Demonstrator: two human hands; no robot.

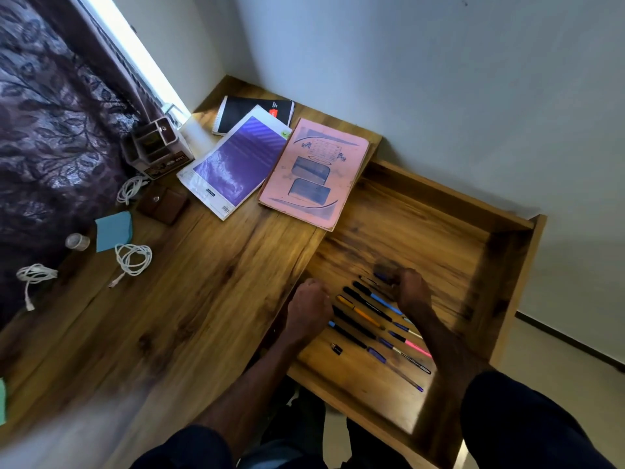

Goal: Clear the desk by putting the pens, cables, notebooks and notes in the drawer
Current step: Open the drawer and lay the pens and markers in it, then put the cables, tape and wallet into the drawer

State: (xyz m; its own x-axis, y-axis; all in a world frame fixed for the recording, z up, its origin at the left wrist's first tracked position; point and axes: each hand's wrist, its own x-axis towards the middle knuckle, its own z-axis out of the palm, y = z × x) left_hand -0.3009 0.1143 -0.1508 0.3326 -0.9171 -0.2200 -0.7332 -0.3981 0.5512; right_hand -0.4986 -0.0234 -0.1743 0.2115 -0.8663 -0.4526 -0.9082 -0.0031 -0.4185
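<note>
At the desk's [203, 299] right edge the drawer [453, 194] stands pulled out. The pens [365, 319] lie in a slanted row in its near half, and the far half is bare wood up to the walls. A pink notebook [314, 174] overhangs the drawer's left rim. Two other notebooks [233, 164], three white cables [133, 258] and blue notes [113, 230] lie on the desk. The left hand [309, 308] is a closed fist at the left rim, just beside the row. The right hand [411, 289] is curled and blurred at a dark blue pen [381, 276]; I cannot tell if it pinches it.
</note>
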